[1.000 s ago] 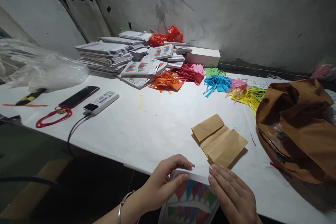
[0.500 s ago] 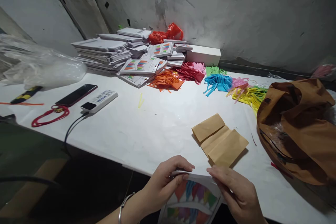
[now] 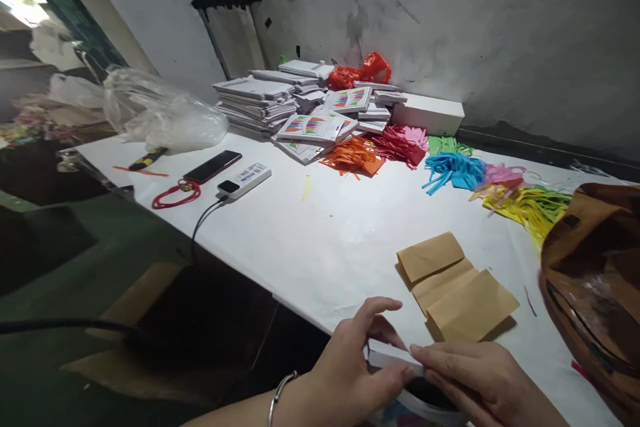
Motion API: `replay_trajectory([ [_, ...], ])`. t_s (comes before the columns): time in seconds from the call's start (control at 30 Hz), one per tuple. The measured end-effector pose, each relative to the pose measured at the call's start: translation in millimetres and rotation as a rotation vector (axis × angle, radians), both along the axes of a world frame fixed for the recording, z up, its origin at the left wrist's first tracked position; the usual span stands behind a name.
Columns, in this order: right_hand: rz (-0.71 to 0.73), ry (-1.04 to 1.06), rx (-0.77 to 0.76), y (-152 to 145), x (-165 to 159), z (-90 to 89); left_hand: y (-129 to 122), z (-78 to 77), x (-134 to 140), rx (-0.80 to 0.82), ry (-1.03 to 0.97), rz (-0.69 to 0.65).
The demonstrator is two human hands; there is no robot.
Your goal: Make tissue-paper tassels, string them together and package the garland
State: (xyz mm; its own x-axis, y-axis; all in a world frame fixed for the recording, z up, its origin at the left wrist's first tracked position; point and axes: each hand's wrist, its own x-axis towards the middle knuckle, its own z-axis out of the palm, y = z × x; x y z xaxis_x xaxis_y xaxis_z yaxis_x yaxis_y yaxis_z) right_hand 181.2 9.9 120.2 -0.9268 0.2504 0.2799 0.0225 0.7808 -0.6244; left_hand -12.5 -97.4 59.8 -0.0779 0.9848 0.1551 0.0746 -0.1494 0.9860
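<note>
Low at the table's front edge, a flat white cardboard box with coloured flags printed on it is between my hands. My left hand grips its near end, thumb on the white end panel and fingers curled behind. My right hand pinches the same end from the right, fingertips pressed on the edge of the panel. A dark gap shows below the panel, and most of the printed face is hidden. Just beyond my hands lies a creased sheet of brown paper, folded in sections.
Stacked flat white boxes and printed boxes stand at the back. Orange, blue and yellow tassels lie along the far side. A brown bag sits right; a phone and a cabled white device lie left.
My view has swung left, so the table things sit further right. The box has tilted, its printed face turning mostly out of sight, and my hands have come closer together on its end panel.
</note>
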Motion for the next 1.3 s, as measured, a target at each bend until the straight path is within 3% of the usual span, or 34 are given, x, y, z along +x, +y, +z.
replay_trajectory([
  [0.13, 0.004, 0.077, 0.173, 3.5, 4.3, -8.7, -7.9, 3.9, 0.7, 0.073, -0.069, -0.08],
  [0.23, -0.003, 0.078, 0.266, -2.2, 4.7, -15.9, -6.7, 1.9, 2.6, 0.08, -0.067, -0.033],
  [0.37, -0.048, 0.054, 0.278, -2.9, 12.8, -14.6, 1.2, -4.8, -2.3, -0.013, -0.058, 0.043],
  [0.43, -0.09, 0.02, 0.24, 0.9, 23.2, -11.3, 4.6, -5.4, -7.4, 0.02, -0.017, 0.104],
  [0.5, -0.145, -0.029, 0.144, 3.3, 34.4, -9.6, 7.3, -3.2, -10.3, 0.169, 0.169, 0.162],
  [0.57, -0.216, -0.076, 0.034, 2.2, 42.1, -10.0, 9.7, 1.6, -7.8, 0.389, 0.495, 0.174],
  [0.63, -0.263, -0.104, -0.039, -1.0, 44.4, -10.3, 12.3, 7.9, 0.5, 0.567, 0.799, 0.129],
  [0.7, -0.26, -0.114, -0.09, -3.8, 43.0, -9.2, 15.7, 14.7, 12.3, 0.658, 0.935, 0.044],
  [0.87, -0.257, -0.143, -0.212, -8.5, 41.7, -4.1, 28.6, 28.1, 32.9, 0.71, 0.901, -0.18],
  [1.3, -0.283, -0.089, -0.213, -26.8, 59.5, -13.5, 30.3, 25.4, 33.3, 0.726, 0.869, -0.103],
])
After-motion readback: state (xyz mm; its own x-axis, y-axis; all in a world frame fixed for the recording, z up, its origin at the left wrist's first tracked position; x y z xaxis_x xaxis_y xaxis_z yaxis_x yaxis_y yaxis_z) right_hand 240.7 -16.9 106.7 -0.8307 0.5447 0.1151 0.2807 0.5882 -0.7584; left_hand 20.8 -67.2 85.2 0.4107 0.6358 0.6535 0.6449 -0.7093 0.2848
